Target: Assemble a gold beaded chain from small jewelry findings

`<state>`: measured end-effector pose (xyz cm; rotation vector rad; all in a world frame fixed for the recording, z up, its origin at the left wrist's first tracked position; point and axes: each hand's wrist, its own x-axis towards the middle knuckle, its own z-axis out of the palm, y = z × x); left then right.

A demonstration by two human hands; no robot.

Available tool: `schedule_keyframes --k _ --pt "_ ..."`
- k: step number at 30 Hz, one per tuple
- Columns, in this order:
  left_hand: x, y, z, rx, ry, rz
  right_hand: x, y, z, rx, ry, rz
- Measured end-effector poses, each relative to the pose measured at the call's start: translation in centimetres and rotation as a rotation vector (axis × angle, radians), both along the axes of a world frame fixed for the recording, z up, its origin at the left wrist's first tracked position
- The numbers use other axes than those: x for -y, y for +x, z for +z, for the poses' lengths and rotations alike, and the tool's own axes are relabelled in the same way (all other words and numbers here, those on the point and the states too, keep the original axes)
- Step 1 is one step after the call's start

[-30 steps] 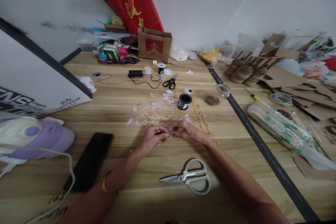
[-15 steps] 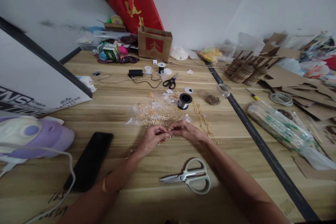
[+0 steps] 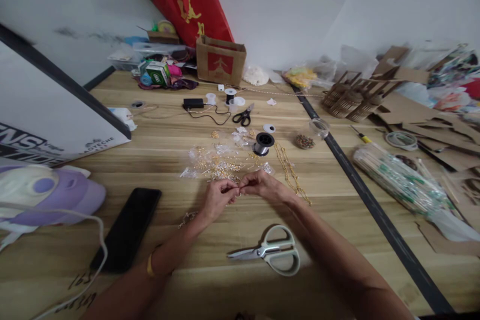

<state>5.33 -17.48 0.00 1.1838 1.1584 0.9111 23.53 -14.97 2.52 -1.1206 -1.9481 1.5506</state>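
My left hand (image 3: 218, 199) and my right hand (image 3: 262, 185) meet fingertip to fingertip, low over the table. Both are closed in a pinch around a tiny shiny piece at the fingertips, too small to make out. Just beyond them spreads a pile of gold and silver jewelry findings (image 3: 224, 167), some in clear plastic bags. A spool of silver wire (image 3: 263, 145) stands behind my right hand, and a gold chain (image 3: 287, 170) lies right of it. Beside my left wrist is a silvery chain (image 3: 188, 218). White-handled scissors (image 3: 268, 251) lie between my forearms.
A black phone (image 3: 127, 230) and a purple-and-white device (image 3: 56, 192) with a white cable are at left. Farther back lie black scissors (image 3: 243, 116) and a tub of beads (image 3: 305, 141). Bagged wooden sticks (image 3: 401, 180) lie right of a dark strip (image 3: 360, 187). A paper bag (image 3: 220, 60) stands behind.
Both hands stay pinched together, with only a very slight shift of the fingers. Nothing else on the table has visibly moved.
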Motion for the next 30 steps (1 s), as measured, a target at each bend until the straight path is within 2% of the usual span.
schedule_keyframes --k 6,15,26,30 --pt "0.19 -0.14 0.54 -0.083 0.053 -0.069 0.04 -0.32 -0.22 0.028 0.044 -0.033" --pt "-0.05 -0.30 0.22 -0.171 0.181 -0.125 -0.03 -0.26 -0.80 0.054 0.051 -0.045" --pt "-0.02 -0.33 0.83 -0.111 0.115 -0.087 -0.08 -0.30 -0.34 -0.035 -0.091 -0.016" --pt "-0.10 -0.45 0.93 -0.079 0.098 -0.091 -0.03 -0.53 -0.52 -0.046 -0.070 -0.049"
